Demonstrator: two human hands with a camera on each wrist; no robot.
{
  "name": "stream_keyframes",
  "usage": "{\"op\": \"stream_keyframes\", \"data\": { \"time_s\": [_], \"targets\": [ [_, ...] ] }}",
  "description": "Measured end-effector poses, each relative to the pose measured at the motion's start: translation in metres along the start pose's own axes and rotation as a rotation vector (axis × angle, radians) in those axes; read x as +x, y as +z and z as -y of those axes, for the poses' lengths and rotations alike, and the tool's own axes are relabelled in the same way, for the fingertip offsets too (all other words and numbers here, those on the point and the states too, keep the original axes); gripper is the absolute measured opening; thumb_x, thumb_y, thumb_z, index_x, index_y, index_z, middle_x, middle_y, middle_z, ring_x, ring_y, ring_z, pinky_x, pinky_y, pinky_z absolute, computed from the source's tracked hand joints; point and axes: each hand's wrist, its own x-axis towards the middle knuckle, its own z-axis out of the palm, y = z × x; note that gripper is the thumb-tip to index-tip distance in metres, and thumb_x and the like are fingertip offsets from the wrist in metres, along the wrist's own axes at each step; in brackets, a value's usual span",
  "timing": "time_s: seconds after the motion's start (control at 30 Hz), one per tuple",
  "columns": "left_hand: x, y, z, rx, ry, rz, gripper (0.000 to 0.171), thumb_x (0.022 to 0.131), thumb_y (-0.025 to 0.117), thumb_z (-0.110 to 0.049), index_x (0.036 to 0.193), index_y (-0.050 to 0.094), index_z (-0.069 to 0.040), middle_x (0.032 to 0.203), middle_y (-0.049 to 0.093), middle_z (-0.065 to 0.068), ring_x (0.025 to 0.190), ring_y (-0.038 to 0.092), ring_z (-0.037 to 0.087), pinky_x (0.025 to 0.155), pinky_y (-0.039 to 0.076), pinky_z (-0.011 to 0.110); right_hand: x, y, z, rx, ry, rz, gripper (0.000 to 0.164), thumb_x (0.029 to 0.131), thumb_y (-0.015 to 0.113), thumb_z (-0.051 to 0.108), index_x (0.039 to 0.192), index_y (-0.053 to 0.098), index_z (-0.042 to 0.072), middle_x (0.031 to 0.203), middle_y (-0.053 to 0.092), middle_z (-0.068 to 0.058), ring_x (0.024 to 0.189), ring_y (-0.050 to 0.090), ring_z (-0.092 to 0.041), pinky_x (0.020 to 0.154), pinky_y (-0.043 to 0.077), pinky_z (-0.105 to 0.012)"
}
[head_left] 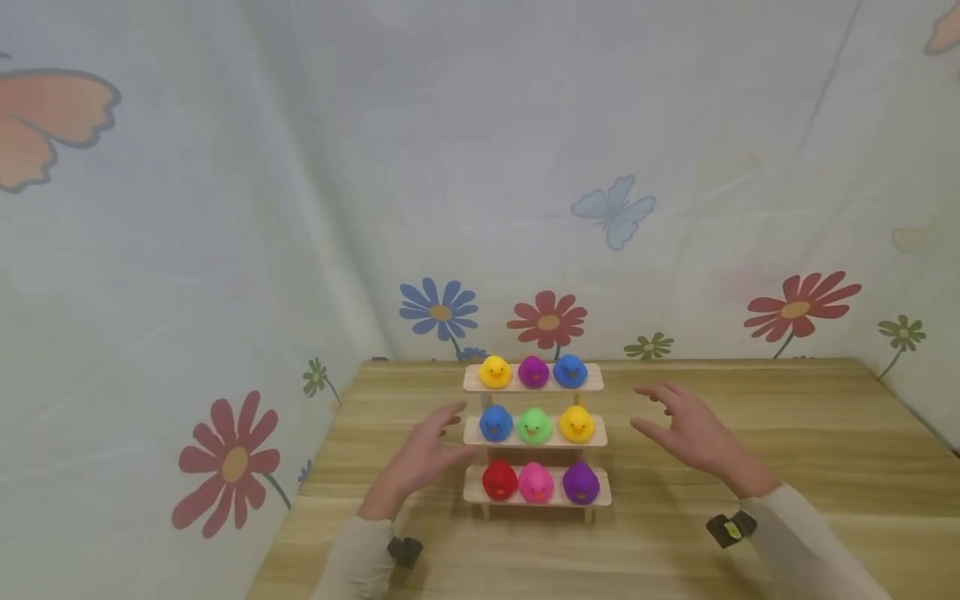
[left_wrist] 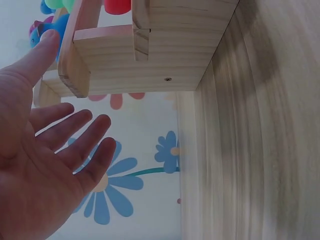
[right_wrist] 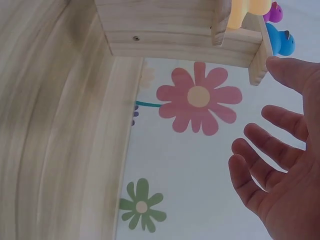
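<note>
A three-tier wooden shelf stands on the table with three rubber ducks on each tier. On top sit a yellow duck, a magenta duck and a blue duck. The middle tier carries a blue duck, a green duck and a yellow duck. Below are a red duck, a pink duck and a purple duck. My left hand is beside the shelf's left side, fingers extended; whether its thumb touches, I cannot tell. Apart from the right side, my right hand holds nothing.
The wood-grain table extends on both sides of the shelf. Behind it hangs a pale cloth backdrop printed with flowers and butterflies, which also runs along the left. A small dark camera is strapped at the right wrist.
</note>
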Motion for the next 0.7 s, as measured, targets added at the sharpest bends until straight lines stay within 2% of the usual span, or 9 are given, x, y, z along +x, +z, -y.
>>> {"op": "stream_keyframes", "data": {
  "time_s": [0.27,0.4,0.7],
  "targets": [
    [0.007,0.003,0.002,-0.030,0.050,0.029,0.073,0.080,0.070,-0.046,0.138,0.045,-0.010,0.138,0.047,0.007,0.118,0.050,0.025,0.095,0.042,0.043,0.017,0.000,0.012,-0.009,-0.031,-0.002,0.048,0.084,0.071,0.027,0.123,0.057,0.002,0.116,0.056,-0.013,0.096,0.055,-0.028,0.075,0.050,-0.041],
    [0.006,0.004,0.002,-0.034,0.057,0.039,0.066,0.082,0.070,-0.043,0.135,0.048,-0.012,0.135,0.050,0.006,0.115,0.051,0.024,0.093,0.044,0.041,0.024,0.001,0.019,0.001,-0.051,-0.016,0.046,0.083,0.072,0.025,0.121,0.057,0.003,0.118,0.056,-0.013,0.095,0.054,-0.028,0.075,0.050,-0.042],
    [0.010,0.006,0.003,-0.017,0.017,0.054,0.064,0.081,0.070,-0.046,0.135,0.050,-0.018,0.133,0.052,0.001,0.106,0.055,0.019,0.087,0.047,0.038,0.042,0.001,0.033,0.049,-0.095,-0.033,0.048,0.082,0.074,0.025,0.122,0.058,0.006,0.119,0.055,-0.010,0.099,0.054,-0.025,0.075,0.050,-0.039]
  ]
}}
